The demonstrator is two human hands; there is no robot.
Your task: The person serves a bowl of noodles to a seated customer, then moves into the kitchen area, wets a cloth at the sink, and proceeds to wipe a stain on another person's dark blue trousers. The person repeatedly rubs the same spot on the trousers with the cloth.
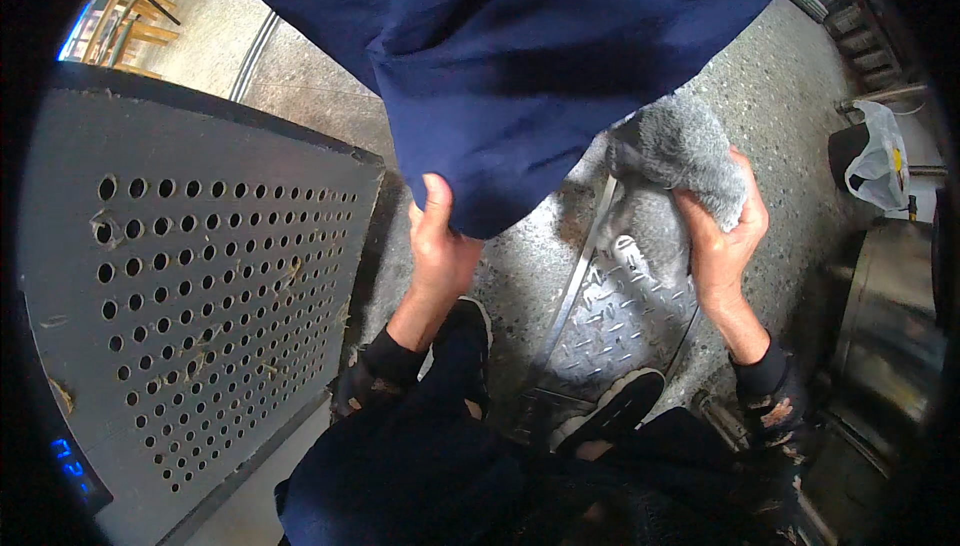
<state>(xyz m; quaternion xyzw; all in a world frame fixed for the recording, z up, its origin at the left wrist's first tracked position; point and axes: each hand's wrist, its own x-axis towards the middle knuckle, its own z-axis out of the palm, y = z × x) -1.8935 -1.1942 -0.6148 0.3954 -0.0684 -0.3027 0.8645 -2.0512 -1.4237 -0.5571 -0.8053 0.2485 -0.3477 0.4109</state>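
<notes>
My left hand (442, 246) grips the lower edge of a large dark blue cloth (510, 96), thumb up and fingers partly hidden. The cloth spreads up and out of view at the top. In my right hand (724, 227) is a grey fluffy cloth (675, 141), bunched between thumb and fingers. Part of it hangs below the hand, over a metal tread-plate cover (607, 328) in the floor. The blue cloth's right edge overlaps the grey cloth in the picture; whether they touch I cannot tell.
On the left stands a dark grey panel (225, 141) with rows of round holes. A blue-lit display (71, 467) shows at its lower left. Stainless-steel equipment (885, 321) and a white plastic bag (877, 163) are at right. Wooden furniture (142, 28) stands upper left.
</notes>
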